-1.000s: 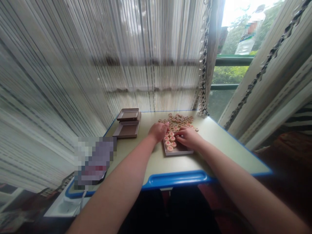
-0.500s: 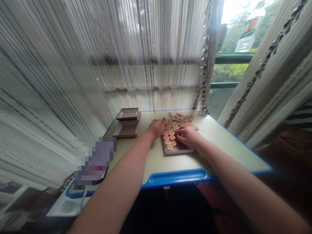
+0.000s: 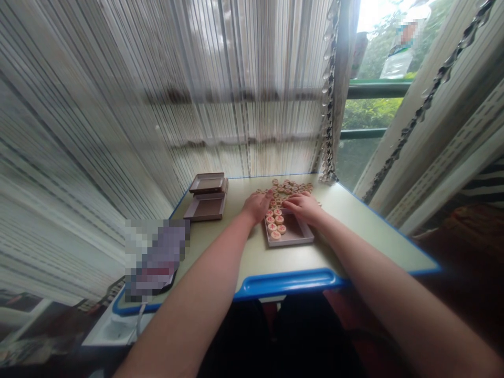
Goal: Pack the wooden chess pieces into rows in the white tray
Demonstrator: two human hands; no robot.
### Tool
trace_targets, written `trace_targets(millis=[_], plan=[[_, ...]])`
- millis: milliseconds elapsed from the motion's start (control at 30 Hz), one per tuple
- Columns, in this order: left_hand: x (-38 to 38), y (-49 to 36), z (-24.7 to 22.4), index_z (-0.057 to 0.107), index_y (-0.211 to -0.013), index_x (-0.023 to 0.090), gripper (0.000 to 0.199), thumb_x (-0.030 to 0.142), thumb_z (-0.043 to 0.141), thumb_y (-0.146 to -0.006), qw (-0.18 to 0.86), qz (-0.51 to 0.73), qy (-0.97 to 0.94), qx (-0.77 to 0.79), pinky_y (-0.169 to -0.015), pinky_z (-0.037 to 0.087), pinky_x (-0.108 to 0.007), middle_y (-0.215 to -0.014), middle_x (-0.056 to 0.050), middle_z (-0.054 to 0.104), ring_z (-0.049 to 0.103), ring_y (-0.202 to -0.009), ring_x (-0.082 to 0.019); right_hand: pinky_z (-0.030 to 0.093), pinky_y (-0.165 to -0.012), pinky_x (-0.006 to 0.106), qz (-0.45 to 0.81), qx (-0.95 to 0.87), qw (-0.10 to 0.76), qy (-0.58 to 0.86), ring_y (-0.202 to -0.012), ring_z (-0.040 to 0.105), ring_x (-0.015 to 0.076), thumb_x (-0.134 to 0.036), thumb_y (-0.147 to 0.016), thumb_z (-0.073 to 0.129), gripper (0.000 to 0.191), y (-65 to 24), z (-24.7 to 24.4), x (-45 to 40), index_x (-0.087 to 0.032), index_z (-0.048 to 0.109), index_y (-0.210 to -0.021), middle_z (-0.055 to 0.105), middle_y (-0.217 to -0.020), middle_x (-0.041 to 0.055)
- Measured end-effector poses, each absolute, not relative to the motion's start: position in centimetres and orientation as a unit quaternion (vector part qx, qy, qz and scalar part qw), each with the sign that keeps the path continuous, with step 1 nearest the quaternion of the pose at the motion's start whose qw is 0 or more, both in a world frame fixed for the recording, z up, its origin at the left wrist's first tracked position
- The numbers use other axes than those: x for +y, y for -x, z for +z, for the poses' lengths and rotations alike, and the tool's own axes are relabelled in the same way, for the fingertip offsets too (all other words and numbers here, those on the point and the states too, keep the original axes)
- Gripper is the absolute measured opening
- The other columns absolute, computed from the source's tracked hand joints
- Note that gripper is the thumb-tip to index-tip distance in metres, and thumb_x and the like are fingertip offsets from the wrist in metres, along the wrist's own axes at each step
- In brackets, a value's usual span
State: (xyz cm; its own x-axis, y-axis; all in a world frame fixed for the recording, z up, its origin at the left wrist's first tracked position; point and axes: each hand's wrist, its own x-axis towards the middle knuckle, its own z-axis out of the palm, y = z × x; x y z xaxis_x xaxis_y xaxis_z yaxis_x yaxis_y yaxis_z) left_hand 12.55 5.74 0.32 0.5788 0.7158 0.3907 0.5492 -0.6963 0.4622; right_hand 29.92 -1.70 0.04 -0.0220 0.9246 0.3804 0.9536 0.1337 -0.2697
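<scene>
A shallow tray [image 3: 290, 243] lies on the table with several round wooden pieces [image 3: 271, 227] with red marks along its left side. Behind it spreads a loose heap of similar pieces [image 3: 289, 186]. My left hand [image 3: 258, 206] is at the tray's back left corner, beside the heap, its fingers partly hidden and too small to read. My right hand [image 3: 303, 206] is over the tray's back edge, fingers bent toward the pieces; whether a piece is between them cannot be made out.
An open tray [image 3: 205, 207] and a small stack of trays [image 3: 207, 182] stand at the back left. A blurred-out flat object [image 3: 157, 260] lies on the left edge. The table's blue rim [image 3: 289, 282] runs along the front, with a curtain behind.
My right hand has moved back from inside the tray to its back edge. My left hand has shifted slightly right. The pieces in the tray look the same.
</scene>
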Motion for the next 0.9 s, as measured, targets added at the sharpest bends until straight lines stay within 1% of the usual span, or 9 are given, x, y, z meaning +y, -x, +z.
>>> trace_targets(millis=[100, 200, 267, 400, 533, 600, 733, 800, 900], plan=[[5.4, -12.9, 0.3, 0.07, -0.088, 0.015, 0.078, 0.056, 0.004, -0.088, 0.142, 0.288, -0.878, 0.355, -0.089, 0.04, -0.034, -0.091, -0.01, 0.069, 0.058, -0.097, -0.022, 0.036, -0.08, 0.035, -0.036, -0.704, 0.204, 0.679, -0.083, 0.05, 0.0214, -0.044, -0.087, 0.036, 0.041, -29.8, 0.3, -1.7, -0.024, 0.071, -0.082, 0.069, -0.09, 0.0045], [5.1, -13.0, 0.4, 0.07, -0.084, 0.016, 0.078, 0.056, 0.004, -0.088, 0.13, 0.289, -0.878, 0.359, -0.088, 0.041, -0.035, -0.088, -0.009, 0.069, 0.059, -0.094, -0.022, 0.037, -0.077, 0.033, -0.028, -0.681, 0.191, 0.706, -0.084, 0.052, 0.0221, -0.042, -0.086, 0.035, 0.04, -29.6, 0.8, -1.4, -0.024, 0.071, -0.083, 0.069, -0.087, 0.0045], [5.1, -12.9, 0.5, 0.07, -0.082, 0.016, 0.077, 0.056, 0.004, -0.088, 0.127, 0.298, -0.873, 0.365, -0.087, 0.041, -0.034, -0.086, -0.009, 0.069, 0.059, -0.094, -0.021, 0.039, -0.073, 0.031, -0.012, -0.659, 0.183, 0.73, -0.083, 0.055, 0.0217, -0.04, -0.082, 0.042, 0.033, -29.5, 1.3, -0.9, -0.024, 0.071, -0.083, 0.069, -0.086, 0.0046], [5.2, -12.7, 0.7, 0.07, -0.079, 0.016, 0.075, 0.054, 0.006, -0.089, 0.128, 0.325, -0.863, 0.364, -0.088, 0.041, -0.033, -0.084, -0.008, 0.069, 0.059, -0.094, -0.021, 0.041, -0.062, 0.026, 0.042, -0.625, 0.159, 0.763, -0.073, 0.059, 0.0192, -0.031, -0.067, 0.061, 0.018, -29.5, 2.5, 1.0, -0.022, 0.071, -0.079, 0.069, -0.079, 0.0045], [5.1, -12.5, 0.8, 0.07, -0.077, 0.016, 0.069, 0.05, 0.011, -0.09, 0.124, 0.343, -0.857, 0.363, -0.084, 0.042, -0.033, -0.077, -0.008, 0.068, 0.06, -0.09, -0.02, 0.042, -0.06, 0.026, 0.067, -0.618, 0.155, 0.768, -0.069, 0.06, 0.0191, -0.021, -0.058, 0.067, 0.021, -29.4, 3.3, 2.2, -0.019, 0.07, -0.079, 0.069, -0.076, 0.0056], [4.9, -12.5, 0.9, 0.07, -0.078, 0.016, 0.06, 0.049, 0.021, -0.09, 0.117, 0.343, -0.858, 0.363, -0.08, 0.043, -0.032, -0.075, -0.007, 0.068, 0.06, -0.086, -0.02, 0.043, -0.059, 0.026, 0.066, -0.598, 0.207, 0.771, -0.069, 0.06, 0.0187, -0.02, -0.057, 0.069, 0.022, -29.3, 3.5, 2.0, -0.017, 0.069, -0.079, 0.069, -0.079, 0.0064], [4.2, -12.6, 1.4, 0.069, -0.087, 0.018, 0.035, 0.047, 0.051, -0.079, 0.109, 0.353, -0.867, 0.334, -0.078, 0.044, -0.031, -0.084, -0.005, 0.069, 0.058, -0.086, -0.019, 0.042, -0.054, 0.024, 0.117, -0.543, 0.409, 0.724, -0.063, 0.059, 0.0153, -0.024, -0.061, 0.068, 0.018, -28.9, 3.8, -0.6, -0.015, 0.064, -0.076, 0.067, -0.072, 0.0053], [3.6, -12.7, 1.8, 0.069, -0.092, 0.019, 0.034, 0.046, 0.06, -0.073, 0.115, 0.359, -0.875, 0.303, -0.079, 0.045, -0.03, -0.088, -0.004, 0.069, 0.058, -0.086, -0.019, 0.043, -0.053, 0.024, 0.183, -0.51, 0.507, 0.67, -0.062, 0.059, 0.0147, -0.028, -0.061, 0.07, 0.022, -28.4, 4.0, -2.6, -0.015, 0.061, -0.076, 0.066, -0.07, 0.0049], [2.6, -12.9, 2.4, 0.068, -0.093, 0.02, 0.032, 0.041, 0.065, -0.071, 0.115, 0.35, -0.891, 0.263, -0.076, 0.045, -0.029, -0.086, -0.003, 0.07, 0.059, -0.08, -0.017, 0.044, -0.054, 0.025, 0.265, -0.448, 0.605, 0.602, -0.059, 0.058, 0.0133, -0.033, -0.059, 0.072, 0.028, -27.5, 3.9, -5.6, -0.015, 0.058, -0.076, 0.064, -0.068, 0.003]])
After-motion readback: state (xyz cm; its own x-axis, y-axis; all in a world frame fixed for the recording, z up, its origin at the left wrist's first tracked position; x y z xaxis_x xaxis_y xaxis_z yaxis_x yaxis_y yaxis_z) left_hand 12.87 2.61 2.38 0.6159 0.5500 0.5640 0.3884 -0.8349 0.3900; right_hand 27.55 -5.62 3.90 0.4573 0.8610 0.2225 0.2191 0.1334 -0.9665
